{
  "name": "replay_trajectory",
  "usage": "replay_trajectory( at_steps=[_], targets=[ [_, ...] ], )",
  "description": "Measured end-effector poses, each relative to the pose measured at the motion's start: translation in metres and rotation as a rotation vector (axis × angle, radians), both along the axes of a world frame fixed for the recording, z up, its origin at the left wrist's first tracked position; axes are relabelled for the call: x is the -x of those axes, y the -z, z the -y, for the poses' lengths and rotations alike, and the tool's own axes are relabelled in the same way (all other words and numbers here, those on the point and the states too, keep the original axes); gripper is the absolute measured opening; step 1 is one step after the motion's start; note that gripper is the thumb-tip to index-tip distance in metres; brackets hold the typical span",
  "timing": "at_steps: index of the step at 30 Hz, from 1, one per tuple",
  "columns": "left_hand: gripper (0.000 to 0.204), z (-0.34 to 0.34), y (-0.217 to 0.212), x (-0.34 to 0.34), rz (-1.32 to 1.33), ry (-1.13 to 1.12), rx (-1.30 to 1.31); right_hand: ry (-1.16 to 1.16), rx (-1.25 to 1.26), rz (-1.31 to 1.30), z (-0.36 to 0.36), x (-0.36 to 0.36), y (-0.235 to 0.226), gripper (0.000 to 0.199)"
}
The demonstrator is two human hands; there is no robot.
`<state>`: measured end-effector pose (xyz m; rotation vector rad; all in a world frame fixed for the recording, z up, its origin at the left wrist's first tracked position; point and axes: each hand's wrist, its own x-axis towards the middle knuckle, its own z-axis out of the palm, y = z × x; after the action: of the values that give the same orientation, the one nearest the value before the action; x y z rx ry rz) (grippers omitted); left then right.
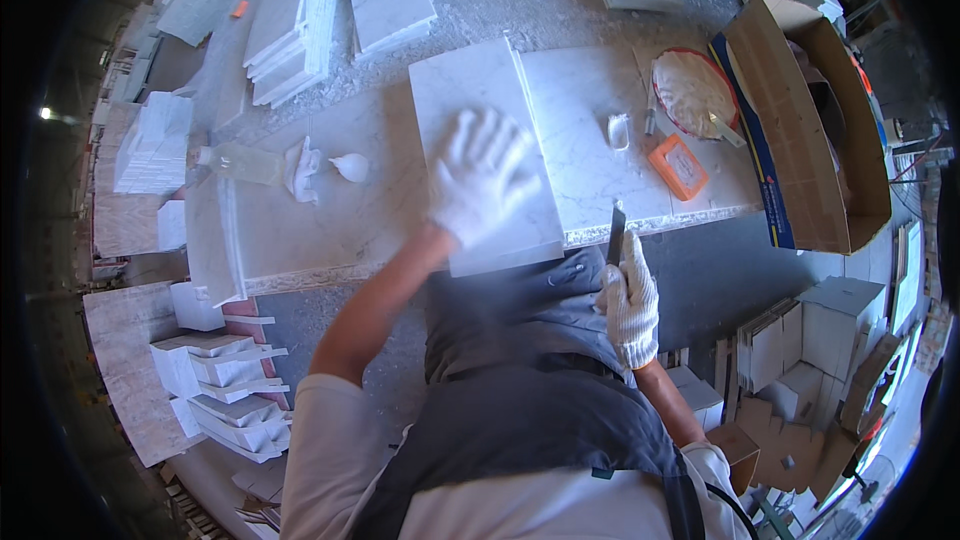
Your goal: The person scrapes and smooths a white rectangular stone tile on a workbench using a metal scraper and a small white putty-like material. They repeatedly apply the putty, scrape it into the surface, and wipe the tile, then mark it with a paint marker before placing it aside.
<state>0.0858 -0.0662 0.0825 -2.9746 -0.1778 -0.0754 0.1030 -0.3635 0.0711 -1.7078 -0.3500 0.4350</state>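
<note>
Fingers (500, 145) of your left hand (482, 180) are spread wide and pressed flat on a white marble tile (470, 90), which lies on the stone surface (330, 210) with its near edge reaching just past the surface's front edge, right before your body. Your right hand (630, 302) is below that front edge, its gloved fingers (618, 292) curled tight around the handle of a dark, flat-bladed scraper (616, 230); the blade points up and its tip meets the front edge just to the right of the tile's near right corner, well apart from the left hand.

As to progress, I judge that you are partway through: the tile is laid and held down, yet the rough, crumbly line along the front edge to the right of the blade looks untrimmed, so the edge work seems barely begun. Whether the tile is already bonded below cannot be told from here.

Toward the right end of the surface you have a round red-rimmed dish of pale paste (692, 90) with a tool resting in it, an orange block (678, 166) just nearer to you, and a small white lump (619, 130) between them and the tile. An open cardboard box (810, 140) stands past the right edge. Left of the tile lie a clear bottle (240, 162) on its side and a crumpled white rag (303, 170). Stacks of marble tiles (295, 30) sit at the far left corner.
</note>
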Motion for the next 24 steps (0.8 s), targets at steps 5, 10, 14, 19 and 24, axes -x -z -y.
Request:
replay_trajectory(
  at_steps=[5, 10, 14, 19, 24],
  targets=[
    [0.058, 0.099, -0.011, 0.076, 0.203, 0.528, 0.582, 0.074, 0.118, 0.149, -0.001, -0.011, 0.0, 0.057],
    [0.031, 0.099, -0.03, 0.098, 0.081, 0.35, 0.908, 0.125, 0.024, 0.025, -0.005, -0.016, -0.003, 0.055],
    [0.03, 0.079, -0.044, 0.092, 0.353, 0.114, 0.762, 0.112, -0.004, -0.067, -0.012, -0.009, -0.006, 0.056],
    [0.05, 0.067, -0.033, 0.075, 0.271, -0.013, 0.427, 0.085, -0.003, -0.192, -0.018, 0.0, -0.012, 0.058],
    [0.058, 0.036, -0.015, 0.052, 0.216, -0.041, 0.312, 0.079, 0.002, -0.11, -0.016, -0.001, -0.017, 0.059]
  ],
)
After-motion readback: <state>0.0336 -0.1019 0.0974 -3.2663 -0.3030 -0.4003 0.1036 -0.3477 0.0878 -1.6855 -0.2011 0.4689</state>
